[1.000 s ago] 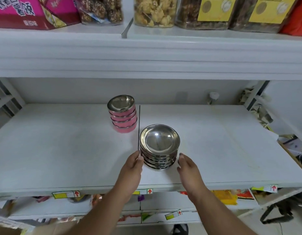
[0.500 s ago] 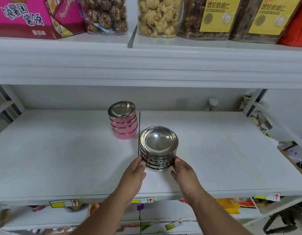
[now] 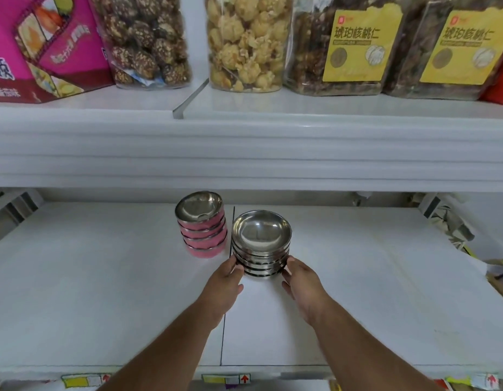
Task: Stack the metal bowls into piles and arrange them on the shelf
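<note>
step: seating steel pile (image 3: 261, 244) on shelf (image 3: 103, 277) | left hand (image 3: 223, 289) + right hand (image 3: 304, 283) cup its base, 1 each side, equally near | pink pile (image 3: 202, 225) just beside, up-left (apart) | push straight back

On the shelf (image 3: 103, 277), the bowl stack (image 3: 261, 244) stands right of the second stack (image 3: 201, 224) (just beside it) — hands flank its front.
</note>
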Demonstrator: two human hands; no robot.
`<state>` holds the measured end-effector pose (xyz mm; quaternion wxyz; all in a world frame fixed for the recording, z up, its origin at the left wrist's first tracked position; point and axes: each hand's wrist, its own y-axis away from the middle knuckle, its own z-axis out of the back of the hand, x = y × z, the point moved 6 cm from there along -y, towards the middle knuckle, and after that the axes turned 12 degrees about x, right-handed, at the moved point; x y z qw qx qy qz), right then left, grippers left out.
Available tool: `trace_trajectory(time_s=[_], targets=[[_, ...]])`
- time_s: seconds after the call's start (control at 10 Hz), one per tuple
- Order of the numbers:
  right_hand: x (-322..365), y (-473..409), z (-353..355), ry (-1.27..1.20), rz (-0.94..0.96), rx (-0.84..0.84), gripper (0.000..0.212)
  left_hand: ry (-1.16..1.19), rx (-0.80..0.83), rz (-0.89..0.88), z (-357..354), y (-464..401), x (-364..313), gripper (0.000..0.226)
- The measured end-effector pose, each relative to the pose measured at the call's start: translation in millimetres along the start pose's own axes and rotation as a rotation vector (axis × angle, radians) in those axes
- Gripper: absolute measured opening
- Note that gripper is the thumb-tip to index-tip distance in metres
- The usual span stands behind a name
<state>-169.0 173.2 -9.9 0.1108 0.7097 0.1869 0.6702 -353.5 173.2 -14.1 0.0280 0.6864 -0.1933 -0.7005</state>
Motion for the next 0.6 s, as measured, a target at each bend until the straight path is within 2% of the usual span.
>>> trace_trajectory(time_s=[0.3,0.4,0.5,0.6], targets=[[24.9,-40.1,5.5,-0.028,-0.030,0.014,0.033,-0.027,-0.014,0.025,3.8,-41.2,-20.2,0.036],[25.8,-47.8,12.6,0.001,-0.045,0.011,0.040,-0.096,-0.015,0.045,8.3,-47.8,-19.8,0.048],[29.4,-39.8,14.5,0.136,-0.037,0.018,0.034,-0.197,-0.032,0.054,11.3,-48.6,-12.4,0.049],[23.4,-32.7,14.4,0.228,-0.063,0.001,0.045,-0.342,-0.111,0.100,5.3,-35.9,-15.5,0.056]])
